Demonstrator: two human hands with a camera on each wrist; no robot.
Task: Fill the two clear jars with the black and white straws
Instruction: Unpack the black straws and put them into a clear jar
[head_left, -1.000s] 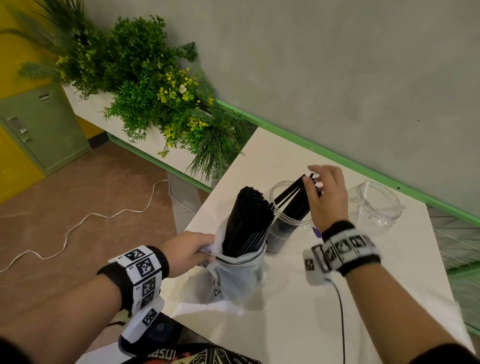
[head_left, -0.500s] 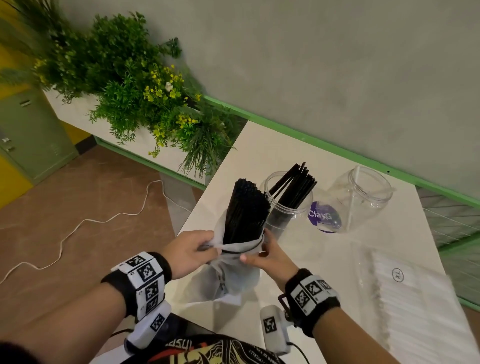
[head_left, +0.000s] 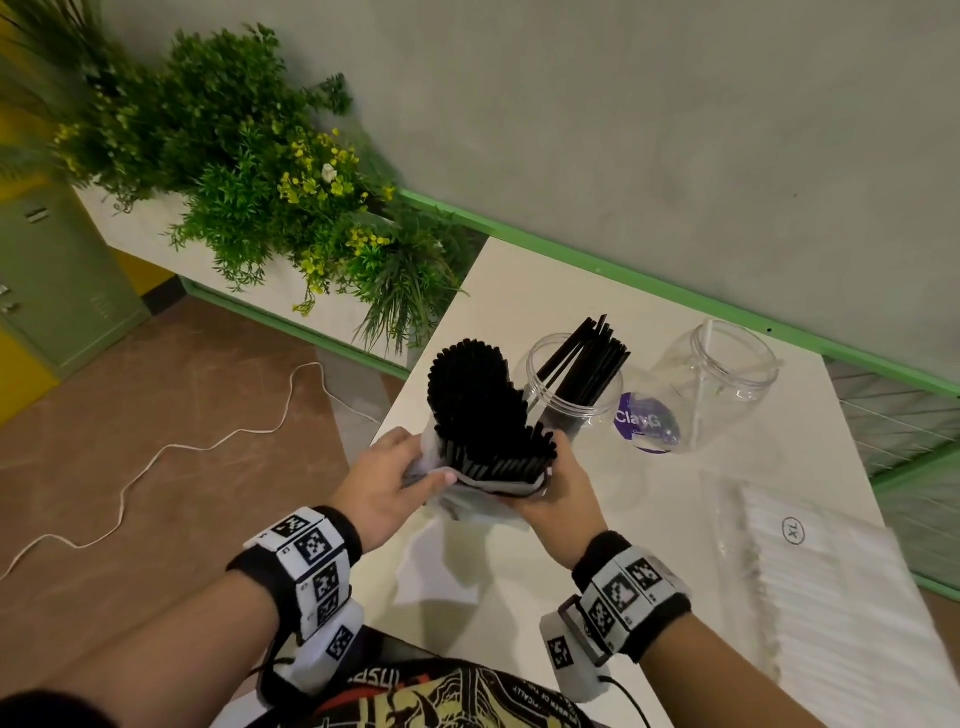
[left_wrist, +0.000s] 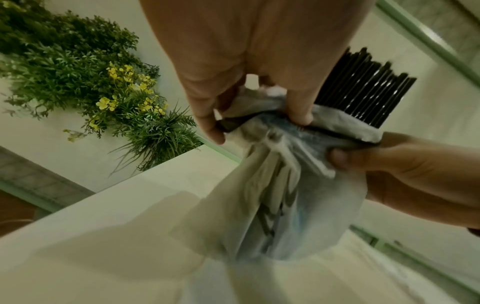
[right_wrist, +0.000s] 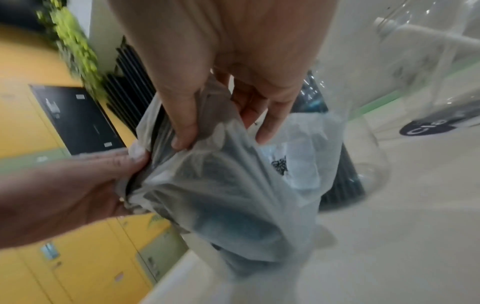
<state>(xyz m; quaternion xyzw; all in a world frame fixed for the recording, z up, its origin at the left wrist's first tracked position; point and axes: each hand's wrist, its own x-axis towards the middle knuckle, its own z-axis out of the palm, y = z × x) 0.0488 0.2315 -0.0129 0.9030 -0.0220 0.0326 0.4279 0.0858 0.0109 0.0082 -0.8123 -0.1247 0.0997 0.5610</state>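
Note:
A thick bundle of black straws (head_left: 480, 410) stands in a thin white plastic bag (head_left: 488, 488) above the table's near left part. My left hand (head_left: 395, 478) grips the bag's left rim, and my right hand (head_left: 550, 488) grips its right rim. Both views from the wrists show fingers pinching the bag (left_wrist: 272, 185) (right_wrist: 233, 185) around the straws (left_wrist: 363, 92). Behind the bag, a clear jar (head_left: 571, 384) holds several black straws (head_left: 592, 358). A second clear jar (head_left: 711, 384) with a purple label stands to its right, with no straws inside.
A clear pack of white straws (head_left: 831, 587) lies on the white table (head_left: 623, 545) at the right. A planter with green plants (head_left: 249, 182) borders the table's left far corner. A white cable (head_left: 156, 457) runs over the brown floor at the left.
My right hand left the straws in the jar and came back to the bag, gripping its right rim. The bundle now leans toward me, lifted slightly by both hands.

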